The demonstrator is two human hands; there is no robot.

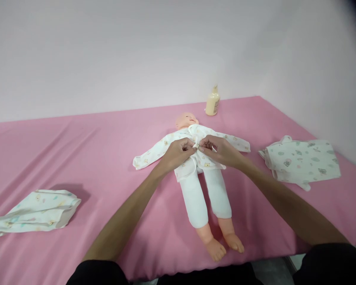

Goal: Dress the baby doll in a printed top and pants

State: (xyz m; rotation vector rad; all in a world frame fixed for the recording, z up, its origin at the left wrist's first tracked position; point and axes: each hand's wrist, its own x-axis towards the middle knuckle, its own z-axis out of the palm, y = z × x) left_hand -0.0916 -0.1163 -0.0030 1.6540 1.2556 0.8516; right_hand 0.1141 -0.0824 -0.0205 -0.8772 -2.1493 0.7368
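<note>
A baby doll (191, 194) lies on its back with its head turned to one side. It wears a white patterned jacket (185, 168) with long sleeves spread outward, and white trousers (192, 202); its feet are bare. Over the chest, my left hand (180, 151) pinches one side of a small white cloth tie (196, 143) at the jacket's front. My right hand (216, 149) pinches the other side, the fingertips of both hands almost meeting. The fingers partly hide the tie, so how it is knotted cannot be made out.
Pink sheeting (106, 158) covers the table, which meets a pale wall behind. A cream pump bottle (213, 103) stands beyond the doll's head. Folded patterned cloth (44, 209) lies at the left, and a folded patterned garment (305, 160) at the right.
</note>
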